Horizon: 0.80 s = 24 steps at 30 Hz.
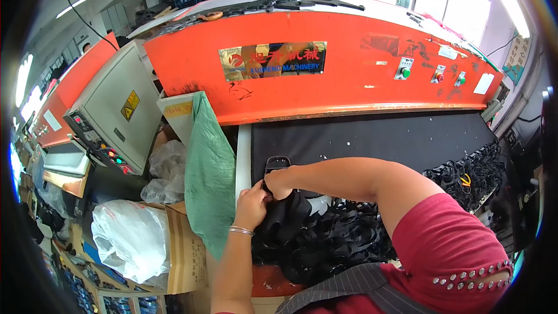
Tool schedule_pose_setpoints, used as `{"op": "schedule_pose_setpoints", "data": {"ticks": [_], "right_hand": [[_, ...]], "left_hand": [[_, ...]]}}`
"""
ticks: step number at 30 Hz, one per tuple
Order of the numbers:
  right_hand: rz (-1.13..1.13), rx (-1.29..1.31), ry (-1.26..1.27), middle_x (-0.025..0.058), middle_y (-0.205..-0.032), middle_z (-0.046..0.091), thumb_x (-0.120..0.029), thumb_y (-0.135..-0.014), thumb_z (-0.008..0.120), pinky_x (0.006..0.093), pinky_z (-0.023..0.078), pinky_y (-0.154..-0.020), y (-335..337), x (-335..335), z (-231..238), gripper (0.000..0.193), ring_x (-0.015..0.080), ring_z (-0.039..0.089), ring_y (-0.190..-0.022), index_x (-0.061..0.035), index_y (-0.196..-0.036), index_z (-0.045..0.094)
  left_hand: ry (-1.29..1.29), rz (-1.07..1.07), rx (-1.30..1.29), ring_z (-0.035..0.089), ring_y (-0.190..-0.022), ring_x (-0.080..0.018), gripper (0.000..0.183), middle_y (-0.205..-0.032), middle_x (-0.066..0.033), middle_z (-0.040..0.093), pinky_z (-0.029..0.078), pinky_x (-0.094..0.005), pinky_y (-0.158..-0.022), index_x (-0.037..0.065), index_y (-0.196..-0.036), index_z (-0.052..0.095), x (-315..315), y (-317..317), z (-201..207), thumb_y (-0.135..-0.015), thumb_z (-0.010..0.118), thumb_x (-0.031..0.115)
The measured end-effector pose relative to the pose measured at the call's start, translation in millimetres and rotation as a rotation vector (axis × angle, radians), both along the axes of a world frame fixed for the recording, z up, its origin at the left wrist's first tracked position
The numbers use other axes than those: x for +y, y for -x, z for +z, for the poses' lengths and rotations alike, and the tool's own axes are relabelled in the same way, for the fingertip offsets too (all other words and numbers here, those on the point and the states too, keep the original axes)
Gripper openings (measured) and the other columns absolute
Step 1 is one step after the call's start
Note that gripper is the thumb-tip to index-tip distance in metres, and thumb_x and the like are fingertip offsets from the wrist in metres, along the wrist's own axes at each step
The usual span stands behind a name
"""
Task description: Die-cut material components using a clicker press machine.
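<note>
Both hands meet at the left edge of the black work surface. My left hand (251, 206), with a bangle at its wrist, is closed at the fingertips on a dark piece whose shape is mostly hidden. Across from the right reaches my right arm; my right hand (279, 182) is closed, knuckles up, its fingertips hidden. Just beyond it a black rounded loop-shaped piece (278, 160) sticks out, seemingly in its grip. Under the hands lie soft black pieces (285, 218), next to a tangled heap of black cut strips (343, 235).
An orange machine (349, 81) with push buttons spans the far side of the black belt (372, 136). More black scraps (471, 171), with a yellow-handled tool (465, 180), lie right. Left are a green sack (209, 168), cardboard box (185, 250), white plastic bag (131, 238) and grey control cabinet (119, 104).
</note>
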State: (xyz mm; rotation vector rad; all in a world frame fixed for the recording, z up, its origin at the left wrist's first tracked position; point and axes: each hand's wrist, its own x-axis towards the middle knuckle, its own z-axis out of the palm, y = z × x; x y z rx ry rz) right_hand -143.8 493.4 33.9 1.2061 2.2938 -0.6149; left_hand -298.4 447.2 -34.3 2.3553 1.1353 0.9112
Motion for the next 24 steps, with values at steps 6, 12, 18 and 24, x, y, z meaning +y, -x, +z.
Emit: {"op": "schedule_pose_setpoints", "data": {"ticks": [6, 12, 18, 24], "right_hand": [[0.047, 0.025, 0.051, 0.0212, -0.108, 0.066, -0.027, -0.075, 0.068, 0.0421, 0.051, -0.082, -2, 12, 4, 0.043, 0.0344, 0.065, -0.097, 0.0013, -0.107, 0.067], [-0.288, 0.186, -0.179, 0.0233, -0.110, 0.062, -0.031, -0.071, 0.074, 0.0410, 0.050, -0.089, -14, 2, -16, 0.058, 0.0362, 0.061, -0.104, 0.0045, -0.115, 0.060], [-0.117, 0.927, -0.955, 0.0320, -0.149, 0.016, -0.055, -0.083, 0.059, 0.0600, 0.015, -0.111, -47, -17, 76, 0.086, 0.0474, 0.014, -0.140, -0.0007, -0.143, 0.030], [-0.490, 0.860, -0.885, 0.0289, -0.152, 0.015, -0.058, -0.087, 0.048, 0.0527, 0.011, -0.115, -66, 5, -53, 0.078, 0.0401, 0.010, -0.144, -0.0048, -0.143, 0.036]], "left_hand": [[0.046, 0.003, -0.065, 0.060, -0.086, -0.0378, 0.002, -0.119, -0.0176, 0.062, 0.047, -0.0438, -0.080, 0.006, -0.078, 0.065, 16, 1, -21, -0.076, 0.065, 0.007], [-0.029, 0.048, -0.016, 0.059, -0.106, -0.0316, 0.008, -0.122, -0.0203, 0.059, 0.041, -0.0414, -0.086, 0.005, -0.085, 0.061, 9, -12, -13, -0.080, 0.064, 0.010], [0.055, 0.031, 0.024, 0.059, -0.099, -0.0338, 0.015, -0.104, -0.0150, 0.063, 0.042, -0.0424, -0.088, 0.006, -0.089, 0.067, 12, -38, -11, -0.080, 0.066, 0.017], [-0.122, 0.162, -0.039, 0.058, -0.104, -0.0353, 0.015, -0.116, -0.0185, 0.061, 0.044, -0.0414, -0.089, 0.004, -0.089, 0.066, 8, -43, -15, -0.076, 0.069, 0.008]]}}
